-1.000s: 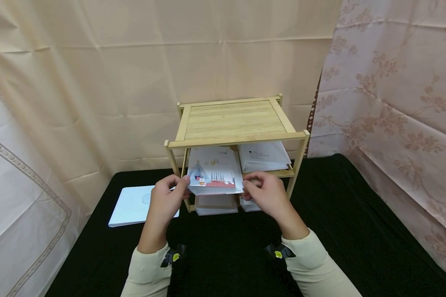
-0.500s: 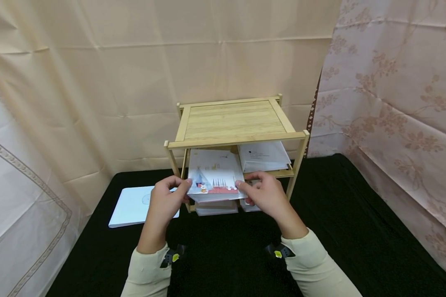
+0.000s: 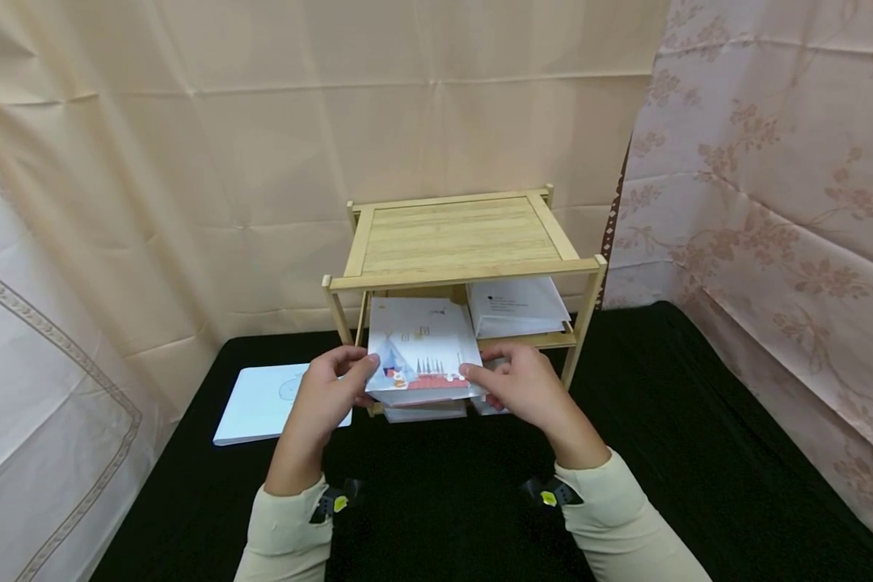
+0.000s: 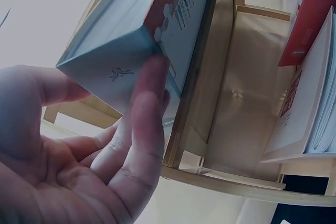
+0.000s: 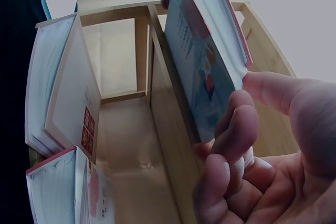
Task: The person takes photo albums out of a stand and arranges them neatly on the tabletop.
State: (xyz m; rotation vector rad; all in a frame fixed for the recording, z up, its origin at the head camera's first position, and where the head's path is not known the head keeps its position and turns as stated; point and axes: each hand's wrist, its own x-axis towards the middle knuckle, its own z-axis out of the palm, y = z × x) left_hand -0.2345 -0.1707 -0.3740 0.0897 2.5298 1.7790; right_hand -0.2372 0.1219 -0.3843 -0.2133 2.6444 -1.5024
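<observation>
held book point(image 3: 423, 343): paper pages, smooth cover, faint sheen | shelf point(image 3: 466, 236): pale wood, grain visible, smooth satin look | counter point(image 3: 436, 501): black cloth cover, matt, felt-like | backdrop point(image 3: 429, 137): beige cloth, creased, soft sheen | floral drape point(image 3: 757, 202): pale cloth, creased | sleeves point(image 3: 287, 525): pale matt cloth | flat-lying book point(image 3: 258, 404): smooth pale cover

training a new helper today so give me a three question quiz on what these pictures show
1. True or false: the left hand and the right hand both grip the illustrated book.

2. How is the pale book placed on the black cloth?
a) standing on edge
b) lying flat
c) leaning on the illustrated book

3. Fill in: in the head view, the white book on the wooden shelf's middle tier is to the ____ of the illustrated book.

Key: 1 true; 2 b; 3 right.
</observation>
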